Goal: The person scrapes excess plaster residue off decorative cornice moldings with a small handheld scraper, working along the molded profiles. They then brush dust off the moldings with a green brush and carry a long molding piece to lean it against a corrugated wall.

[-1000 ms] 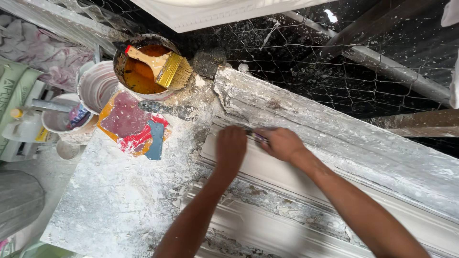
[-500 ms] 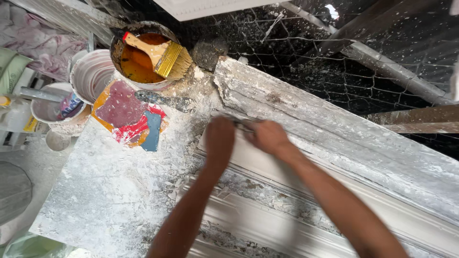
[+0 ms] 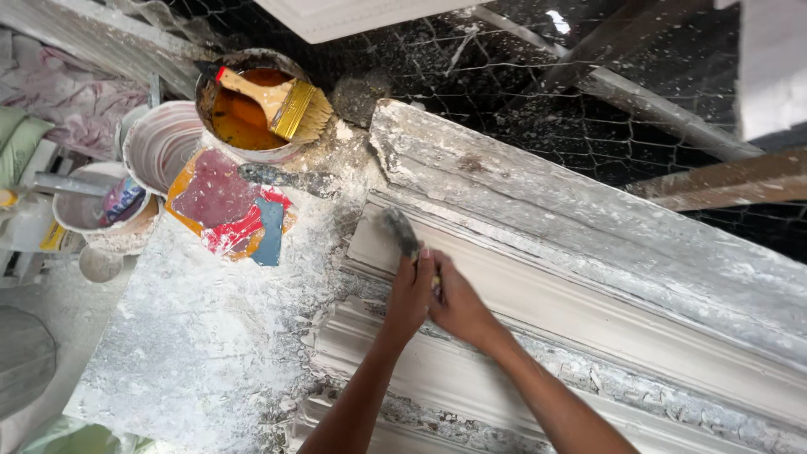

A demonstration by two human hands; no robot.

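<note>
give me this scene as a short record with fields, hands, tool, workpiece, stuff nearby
left hand: grips the scraper tool together with the right hand
right hand: closed beside the left, on the same handle
tool tip: pressed on the white plaster moulding
bucket: holds orange liquid, paintbrush resting across it
nearby: trowel on the dusty board, white bowl at left

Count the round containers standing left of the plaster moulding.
3. One holding amber liquid with a brush across it, at top; a white bucket beside it; a smaller tub further left. Others may sit beyond the frame's edge.
</note>
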